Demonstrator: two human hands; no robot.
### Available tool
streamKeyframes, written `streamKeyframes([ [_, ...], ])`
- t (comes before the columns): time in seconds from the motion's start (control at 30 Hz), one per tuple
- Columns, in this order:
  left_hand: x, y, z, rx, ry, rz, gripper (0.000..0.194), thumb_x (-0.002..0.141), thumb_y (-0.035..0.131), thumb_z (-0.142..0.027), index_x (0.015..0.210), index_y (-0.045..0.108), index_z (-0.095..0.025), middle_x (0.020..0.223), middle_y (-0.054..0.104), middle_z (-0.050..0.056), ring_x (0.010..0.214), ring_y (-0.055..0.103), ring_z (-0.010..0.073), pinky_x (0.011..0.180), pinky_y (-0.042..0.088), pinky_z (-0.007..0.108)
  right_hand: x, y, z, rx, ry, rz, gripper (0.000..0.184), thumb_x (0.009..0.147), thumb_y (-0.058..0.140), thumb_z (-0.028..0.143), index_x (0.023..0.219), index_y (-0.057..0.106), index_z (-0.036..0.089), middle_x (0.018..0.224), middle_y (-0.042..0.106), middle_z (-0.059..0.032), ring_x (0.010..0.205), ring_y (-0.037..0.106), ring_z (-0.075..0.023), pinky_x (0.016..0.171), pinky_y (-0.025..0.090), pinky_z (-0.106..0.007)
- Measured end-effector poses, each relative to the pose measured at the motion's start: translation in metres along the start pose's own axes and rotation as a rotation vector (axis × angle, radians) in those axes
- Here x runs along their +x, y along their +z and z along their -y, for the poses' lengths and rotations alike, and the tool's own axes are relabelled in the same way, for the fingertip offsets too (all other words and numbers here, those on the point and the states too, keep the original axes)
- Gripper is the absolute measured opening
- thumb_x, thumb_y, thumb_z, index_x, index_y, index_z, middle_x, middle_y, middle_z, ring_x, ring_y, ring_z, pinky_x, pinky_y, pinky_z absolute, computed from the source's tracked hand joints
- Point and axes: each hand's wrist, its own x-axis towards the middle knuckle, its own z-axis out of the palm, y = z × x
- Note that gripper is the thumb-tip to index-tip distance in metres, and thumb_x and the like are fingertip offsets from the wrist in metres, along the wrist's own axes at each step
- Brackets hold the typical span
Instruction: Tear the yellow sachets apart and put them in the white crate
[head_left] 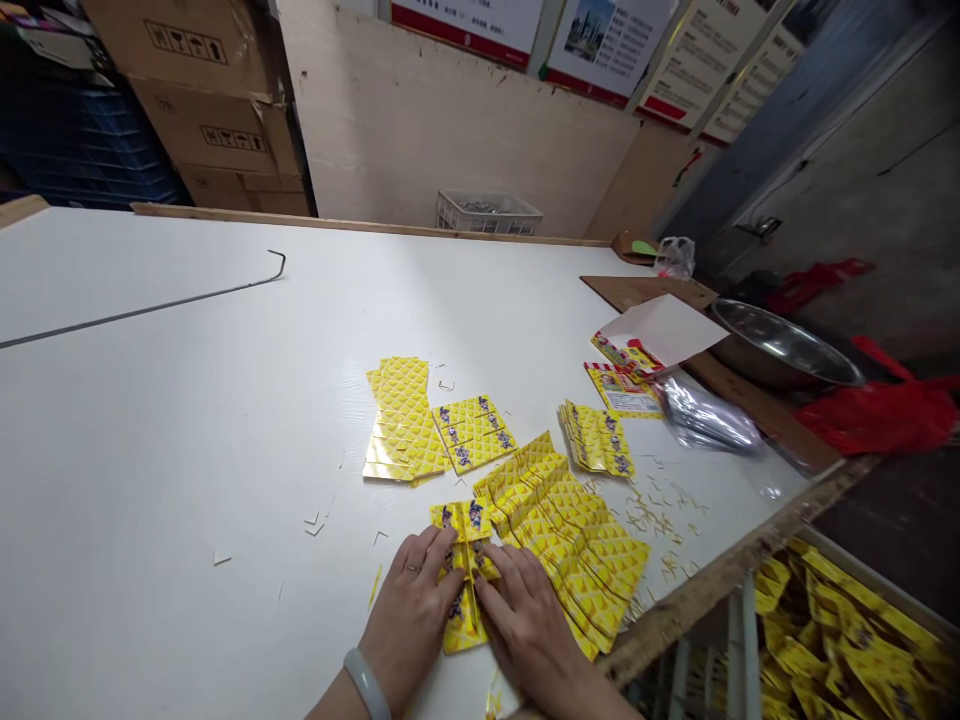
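A small yellow printed paper sheet with blue cartoon figures lies near the table's front edge, creased down its middle. My left hand presses its left half with bent fingers, thumb at the crease. From the other side my right hand grips the right half, fingertips close to the left ones. Just beyond and to the right spreads a fanned row of folded yellow sheets. Flat yellow sheets are piled farther back, beside a single sheet with figures. A folded yellow stack stands to the right.
Paper scraps litter the right side. Beyond them lie printed cards, clear plastic bags and a metal basin. A hooked metal rod lies at left. Below the table edge, a crate holds yellow packets.
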Motion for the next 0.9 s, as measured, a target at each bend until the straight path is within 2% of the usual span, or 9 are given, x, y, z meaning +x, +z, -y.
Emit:
streamKeyframes([
  [0.07,0.0,0.001,0.004,-0.042,-0.001,0.002,0.018,0.082,0.047,-0.015,0.09,0.061,-0.024,0.131,0.042,0.003,0.122,0.037,0.0217,0.099,0.045,0.043,0.007,-0.004,-0.003,0.049,0.03,0.057,0.025,0.078,0.046,0.007,0.098,0.056,0.016,0.128,0.045,-0.0134,0.119,0.038,-0.0283,0.095,0.041,-0.048],
  [0.2,0.003,-0.003,0.011,-0.213,-0.037,0.109,0.02,0.082,0.045,-0.016,0.092,0.06,-0.026,0.129,0.045,0.001,0.123,0.038,0.0194,0.103,0.043,0.044,0.026,-0.011,-0.013,0.265,0.08,0.216,0.019,0.075,0.049,0.009,0.091,0.054,0.018,0.123,0.048,-0.0091,0.118,0.041,-0.0227,0.1,0.038,-0.044],
  [0.37,0.008,-0.009,0.012,-0.274,-0.064,0.14,0.022,0.082,0.047,-0.019,0.099,0.059,-0.028,0.129,0.046,0.0,0.124,0.037,0.0201,0.104,0.04,0.046,0.041,-0.017,-0.023,0.418,0.081,0.271,0.018,0.074,0.053,0.01,0.089,0.055,0.019,0.12,0.05,-0.0067,0.116,0.043,-0.0201,0.1,0.039,-0.041],
  [0.43,0.008,-0.011,0.01,-0.234,-0.041,0.151,0.024,0.082,0.046,-0.017,0.1,0.058,-0.028,0.129,0.046,0.001,0.124,0.037,0.0203,0.102,0.041,0.045,0.037,-0.017,-0.023,0.411,0.078,0.272,0.019,0.076,0.052,0.009,0.091,0.056,0.019,0.12,0.051,-0.0067,0.116,0.044,-0.0192,0.099,0.04,-0.04],
  [0.6,0.008,-0.009,0.007,-0.018,0.065,0.182,0.027,0.083,0.044,-0.014,0.105,0.055,-0.024,0.128,0.049,0.003,0.12,0.042,0.0213,0.099,0.042,0.043,0.022,-0.011,-0.018,0.246,-0.007,0.219,0.044,0.078,0.046,0.006,0.12,0.049,0.016,0.129,0.048,-0.0098,0.122,0.04,-0.0217,0.101,0.041,-0.042],
  [0.7,0.005,0.002,0.002,0.091,0.109,0.148,0.028,0.084,0.045,-0.015,0.108,0.054,-0.024,0.126,0.052,0.001,0.119,0.046,0.0202,0.098,0.043,0.038,0.018,-0.007,-0.015,0.241,-0.037,0.208,0.038,0.078,0.046,0.007,0.114,0.053,0.016,0.127,0.05,-0.0088,0.12,0.042,-0.0213,0.101,0.041,-0.041],
  [0.8,0.003,0.015,-0.006,0.21,0.11,0.064,0.032,0.084,0.046,-0.016,0.115,0.053,-0.02,0.123,0.055,0.006,0.117,0.049,0.0208,0.096,0.043,0.038,0.016,-0.003,-0.009,0.175,-0.08,0.124,0.038,0.078,0.044,0.005,0.114,0.053,0.014,0.124,0.053,-0.011,0.116,0.045,-0.0216,0.098,0.044,-0.041],
  [0.9,0.003,0.016,-0.006,0.226,0.09,0.0,0.03,0.083,0.047,-0.015,0.111,0.056,-0.022,0.12,0.057,0.005,0.112,0.052,0.0182,0.095,0.045,0.035,0.017,-0.003,-0.007,0.168,-0.052,0.083,0.037,0.078,0.045,0.006,0.113,0.053,0.013,0.123,0.053,-0.0117,0.116,0.046,-0.0205,0.099,0.043,-0.04],
])
